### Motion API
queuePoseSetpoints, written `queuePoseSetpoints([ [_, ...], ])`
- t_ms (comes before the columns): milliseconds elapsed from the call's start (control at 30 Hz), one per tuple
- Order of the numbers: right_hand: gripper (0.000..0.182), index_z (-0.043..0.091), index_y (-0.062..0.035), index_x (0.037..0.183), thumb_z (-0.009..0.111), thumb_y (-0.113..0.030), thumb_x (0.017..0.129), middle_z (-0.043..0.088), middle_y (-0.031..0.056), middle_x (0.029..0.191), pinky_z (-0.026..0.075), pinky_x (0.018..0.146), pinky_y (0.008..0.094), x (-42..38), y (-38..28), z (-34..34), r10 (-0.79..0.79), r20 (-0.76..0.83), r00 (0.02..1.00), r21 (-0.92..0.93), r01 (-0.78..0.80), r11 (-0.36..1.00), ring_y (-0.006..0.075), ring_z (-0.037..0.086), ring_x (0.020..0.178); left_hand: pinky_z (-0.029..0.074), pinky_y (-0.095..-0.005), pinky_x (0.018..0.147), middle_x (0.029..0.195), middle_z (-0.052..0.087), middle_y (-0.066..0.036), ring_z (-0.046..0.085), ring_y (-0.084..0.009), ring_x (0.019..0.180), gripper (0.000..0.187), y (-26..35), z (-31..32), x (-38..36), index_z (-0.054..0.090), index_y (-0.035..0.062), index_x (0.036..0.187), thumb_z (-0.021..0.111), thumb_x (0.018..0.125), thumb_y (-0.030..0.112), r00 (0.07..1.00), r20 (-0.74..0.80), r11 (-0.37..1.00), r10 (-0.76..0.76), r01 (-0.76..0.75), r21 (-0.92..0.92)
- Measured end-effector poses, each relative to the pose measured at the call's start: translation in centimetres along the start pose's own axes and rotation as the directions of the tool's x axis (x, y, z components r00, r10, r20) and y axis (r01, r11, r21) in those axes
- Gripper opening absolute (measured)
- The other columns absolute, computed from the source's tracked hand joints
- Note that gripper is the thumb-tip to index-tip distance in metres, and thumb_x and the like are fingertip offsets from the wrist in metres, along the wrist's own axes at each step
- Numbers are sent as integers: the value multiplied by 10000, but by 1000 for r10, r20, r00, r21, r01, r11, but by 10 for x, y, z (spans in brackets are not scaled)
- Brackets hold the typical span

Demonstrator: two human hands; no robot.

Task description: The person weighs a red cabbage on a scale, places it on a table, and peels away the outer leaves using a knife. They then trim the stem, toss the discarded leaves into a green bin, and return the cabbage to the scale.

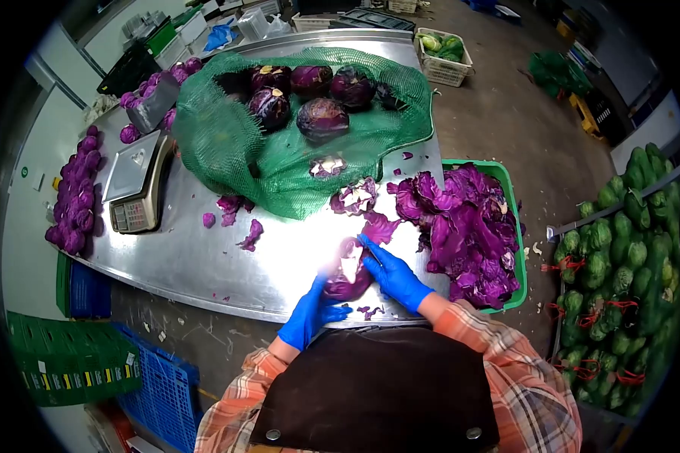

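A purple cabbage (346, 283) with a pale cut base facing up rests on the metal table near its front edge. My left hand (308, 313), in a blue glove, is against its lower left side, fingers curved around it. On the right side my right hand (394, 276), also gloved in blue, touches the cabbage, its fingers extended toward the top. Loose purple leaves (381, 227) lie just beyond. Further back a green mesh bag (279, 174) lies open with several whole cabbages (323, 119) in it. Glare hides part of the cabbage's left side.
A green crate (515, 249) heaped with purple leaves (465, 226) adjoins the table's right edge. A scale (136, 185) and rows of purple cabbages (75, 196) are at the left. Green vegetables (619, 279) fill a rack at the far right.
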State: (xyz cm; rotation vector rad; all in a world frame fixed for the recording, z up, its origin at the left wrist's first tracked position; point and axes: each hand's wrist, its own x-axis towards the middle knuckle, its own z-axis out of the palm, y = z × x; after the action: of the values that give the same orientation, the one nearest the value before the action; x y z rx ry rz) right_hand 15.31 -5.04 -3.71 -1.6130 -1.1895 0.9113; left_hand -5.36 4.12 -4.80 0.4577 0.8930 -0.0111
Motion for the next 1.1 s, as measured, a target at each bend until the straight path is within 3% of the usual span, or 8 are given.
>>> queuePoseSetpoints([
  [33,472,385,-134,1432,488,-257,988,509,114,1356,393,1018,337,6,-4,-4,55,60,997,52,-58,997,220,502,1217,483,-325,927,1367,419,-215,507,-287,1196,744,7,-3,-1,323,-2,1395,584,896,484,981,41,933,190,-193,302],
  [67,490,367,-110,1441,486,-264,991,465,141,1407,347,1068,331,11,-8,-8,109,120,987,98,-121,988,246,448,1299,478,-360,967,1414,376,-199,511,-278,1204,781,-13,-11,22,145,63,1491,611,920,321,690,-296,661,660,-347,665],
  [133,493,360,-113,1443,479,-274,992,451,148,1417,353,1067,338,17,-2,-11,-83,162,983,12,82,997,268,442,1306,429,-356,1017,1408,382,-196,461,-259,1248,928,13,31,-2,28,58,1503,691,864,177,779,58,681,625,-579,447],
  [367,650,258,-51,1453,443,-442,968,455,235,1371,432,980,421,11,1,-16,33,179,983,-276,18,961,396,524,1182,480,-298,852,1094,573,-112,560,-166,987,542,21,57,-1,508,-30,1192,757,813,268,785,10,676,619,-539,503],
  [700,547,394,-85,1392,400,-452,985,512,224,1316,453,938,403,49,32,-39,204,264,942,-177,-161,971,372,572,1123,443,-347,943,1180,514,-173,530,-230,1098,692,5,41,26,405,-43,1244,787,775,294,696,-1,571,718,-587,574],
  [800,569,351,-89,1421,401,-452,985,494,231,1335,436,966,409,36,8,-35,54,196,979,-89,-37,995,369,555,1153,407,-358,1036,1404,399,-180,459,-247,1255,1007,19,46,13,23,43,1502,746,810,156,803,-4,662,596,-488,569],
  [967,661,148,-137,1498,413,-441,975,438,230,1390,417,993,440,25,-20,-27,118,278,953,-272,-39,961,404,523,1176,440,-330,1000,1400,402,-180,479,-234,1232,950,23,45,17,36,46,1501,714,843,142,828,-14,701,561,-466,539],
  [1100,599,255,-129,1472,420,-425,978,478,231,1349,437,967,431,41,-21,-32,217,298,930,-362,-100,927,391,552,1139,439,-331,1000,1393,410,-180,487,-232,1224,956,21,46,22,36,37,1499,719,839,144,802,-24,666,596,-478,573],
])
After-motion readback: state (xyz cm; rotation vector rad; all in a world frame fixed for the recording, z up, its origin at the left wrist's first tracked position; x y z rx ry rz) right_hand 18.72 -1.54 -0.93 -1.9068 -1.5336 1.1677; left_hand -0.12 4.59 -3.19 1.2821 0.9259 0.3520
